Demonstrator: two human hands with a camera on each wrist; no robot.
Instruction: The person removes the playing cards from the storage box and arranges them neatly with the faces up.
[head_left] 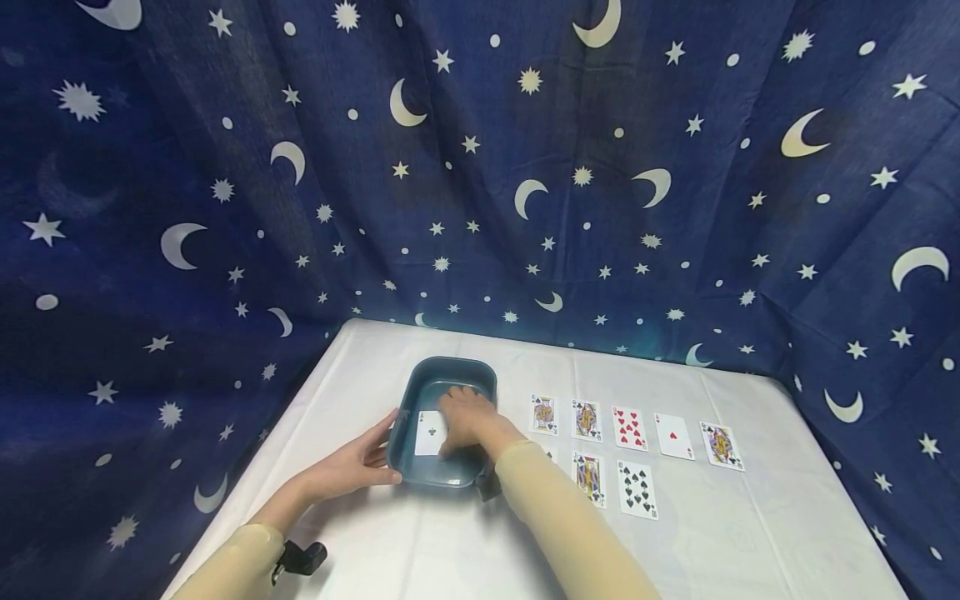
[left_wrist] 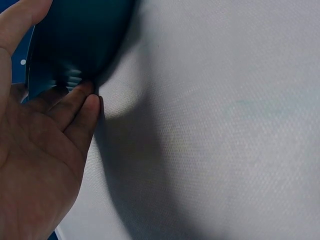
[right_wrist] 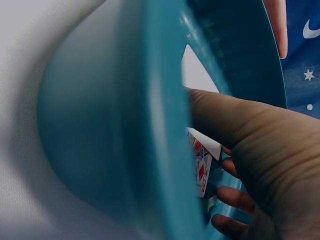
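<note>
A blue-green plastic tub (head_left: 441, 482) stands on the white table, with an ace of clubs (head_left: 430, 433) face up inside it. My right hand (head_left: 467, 417) reaches into the tub, its thumb and fingers spread at the right side of that ace. In the right wrist view the thumb crosses the white card (right_wrist: 196, 72), and a red-suited face card (right_wrist: 201, 167) shows beside it; the thumb's tip is hidden behind the rim. At the tub's left side my left hand (head_left: 348, 467) touches the outer wall with extended fingers, its thumb near the front corner.
Right of the tub, face-up cards lie in two rows, among them a ten of spades (head_left: 637, 490), an ace of hearts (head_left: 674, 436) and a jack (head_left: 588, 479). My right sleeve (head_left: 555, 508) partly covers one card. A blue curtain (head_left: 480, 208) with moons and stars hangs behind the table.
</note>
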